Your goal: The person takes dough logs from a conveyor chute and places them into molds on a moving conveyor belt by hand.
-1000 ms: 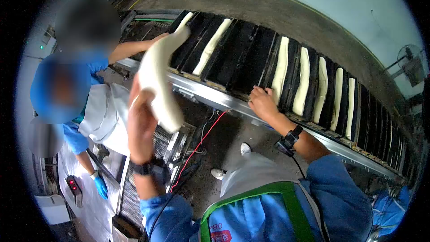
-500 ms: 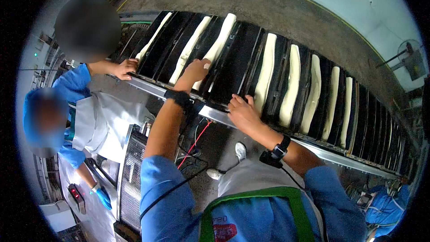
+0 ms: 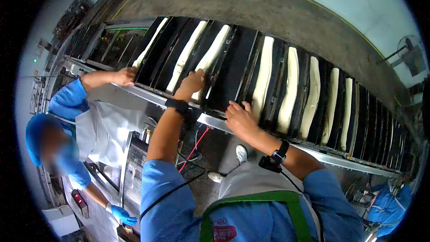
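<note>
My left hand [image 3: 191, 85] is bent over the lower part of a long, pale dough strip [image 3: 214, 53] lying in a black trough. The strip shows above my fingers and just below them; my fingertips are partly hidden. My right hand [image 3: 242, 118] rests at the near rim of the trough row, fingers spread. It is by the lower end of another dough strip [image 3: 263, 78]. Between my hands is a bare black trough [image 3: 230, 71]. A further dough strip [image 3: 188, 54] lies left of my left hand.
A co-worker's hand [image 3: 124, 76] touches the row's left end by a dough strip [image 3: 152, 42]; their blue-gloved hand [image 3: 123, 214] is over a metal table. Several dough-filled troughs continue right. A metal rail [image 3: 322, 152] edges the row. A mesh belt [image 3: 134, 166] stands left of me.
The strip under my left hand has slid toward me in its trough, and that hand has come nearer too. My right hand shifted slightly. The co-worker's gloved hand moved right.
</note>
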A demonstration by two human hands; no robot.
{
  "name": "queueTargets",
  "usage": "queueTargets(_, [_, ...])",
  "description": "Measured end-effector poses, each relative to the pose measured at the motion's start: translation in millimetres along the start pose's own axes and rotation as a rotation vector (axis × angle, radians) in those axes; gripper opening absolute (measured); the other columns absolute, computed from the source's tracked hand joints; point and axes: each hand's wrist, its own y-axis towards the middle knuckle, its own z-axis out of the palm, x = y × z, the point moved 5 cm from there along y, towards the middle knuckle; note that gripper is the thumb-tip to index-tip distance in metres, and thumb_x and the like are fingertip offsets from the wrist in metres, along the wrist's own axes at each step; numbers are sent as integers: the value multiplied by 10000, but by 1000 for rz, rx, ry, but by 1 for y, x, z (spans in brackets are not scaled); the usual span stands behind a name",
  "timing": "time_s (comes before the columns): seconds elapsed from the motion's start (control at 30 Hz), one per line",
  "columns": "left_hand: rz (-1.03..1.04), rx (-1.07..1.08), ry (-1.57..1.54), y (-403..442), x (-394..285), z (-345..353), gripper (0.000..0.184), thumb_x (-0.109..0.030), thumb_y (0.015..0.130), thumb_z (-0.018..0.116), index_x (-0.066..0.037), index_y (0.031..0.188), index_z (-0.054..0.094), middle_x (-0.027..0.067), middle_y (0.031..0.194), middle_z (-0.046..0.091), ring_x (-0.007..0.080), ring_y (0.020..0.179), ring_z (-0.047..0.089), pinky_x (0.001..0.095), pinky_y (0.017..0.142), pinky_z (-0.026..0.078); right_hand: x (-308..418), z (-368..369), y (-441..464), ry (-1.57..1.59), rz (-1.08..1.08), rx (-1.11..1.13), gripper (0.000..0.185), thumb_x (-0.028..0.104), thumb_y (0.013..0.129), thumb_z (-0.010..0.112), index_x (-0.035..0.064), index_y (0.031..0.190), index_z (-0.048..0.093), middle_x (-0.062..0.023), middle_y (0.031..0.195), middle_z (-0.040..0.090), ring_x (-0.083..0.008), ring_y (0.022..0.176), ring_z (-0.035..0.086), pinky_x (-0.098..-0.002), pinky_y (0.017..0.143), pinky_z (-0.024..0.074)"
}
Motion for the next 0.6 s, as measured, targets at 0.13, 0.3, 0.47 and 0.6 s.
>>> queueTargets(0.13, [246, -123, 42, -41, -25, -10, 368, -83, 708, 461, -145, 1070, 435, 161, 1036, 472, 330, 905, 492, 396, 763, 414, 4, -3, -8, -57, -3, -78, 187, 183, 642, 547, 40, 763, 557, -67, 880, 517, -196, 1043, 409, -407, 825, 277])
queueTargets(0.3, [218, -32, 59, -107, -33, -22, 355, -62, 670, 497, -101, 1023, 504, 98, 1024, 522, 277, 952, 479, 347, 813, 398, 1, 0, -9, -95, -30, -60, 199, 175, 634, 561, 46, 786, 561, -83, 893, 525, -224, 1014, 433, -386, 808, 303])
queueTargets(0.47, [116, -234, -202, -231, -12, -31, 278, -152, 711, 514, -96, 983, 519, 111, 947, 537, 305, 886, 486, 390, 796, 391, -4, -5, -11, -143, -57, -45, 227, 211, 699, 540, 38, 846, 555, -101, 993, 516, -224, 1023, 427, -397, 795, 317])
queueTargets(0.6, [-127, -294, -360, -358, 50, -4, 264, -182, 762, 498, -79, 1005, 510, 136, 931, 540, 314, 871, 488, 393, 769, 391, 5, -9, -9, -163, 7, 57, 273, 191, 731, 528, -8, 917, 532, -169, 1066, 479, -280, 1034, 417, -413, 823, 311])
